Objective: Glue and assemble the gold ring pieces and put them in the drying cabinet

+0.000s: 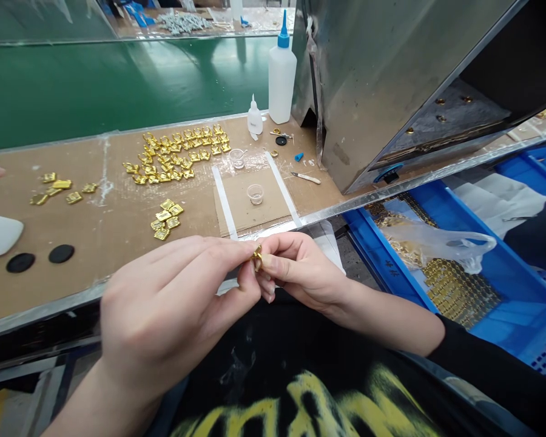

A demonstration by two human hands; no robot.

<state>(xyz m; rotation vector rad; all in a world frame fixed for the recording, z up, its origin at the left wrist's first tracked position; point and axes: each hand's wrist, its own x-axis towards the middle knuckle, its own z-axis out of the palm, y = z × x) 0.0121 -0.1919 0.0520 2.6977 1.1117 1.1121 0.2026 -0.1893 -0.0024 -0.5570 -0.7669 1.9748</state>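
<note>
Between the fingertips of both hands is a small gold-coloured metal piece (257,256), held just off the table's near edge. My left hand (177,297) pinches it from the left, thumb and forefinger closed. From the right, my right hand (300,261) grips it with thumb and forefinger. Fingers hide most of its shape. Just beyond my left hand lies a small group of flat gold pieces (166,220). Further back, many gold ring-like pieces (173,156) stand in rows on the brown table (118,224).
Small clear cups (255,194) stand on and beside a taped cardboard sheet. Behind are a small dropper bottle (255,118) and a tall blue-tipped bottle (282,82). A knife (306,178) lies near a metal housing (382,73). Blue trays (519,303) are at right, black discs (61,253) at left.
</note>
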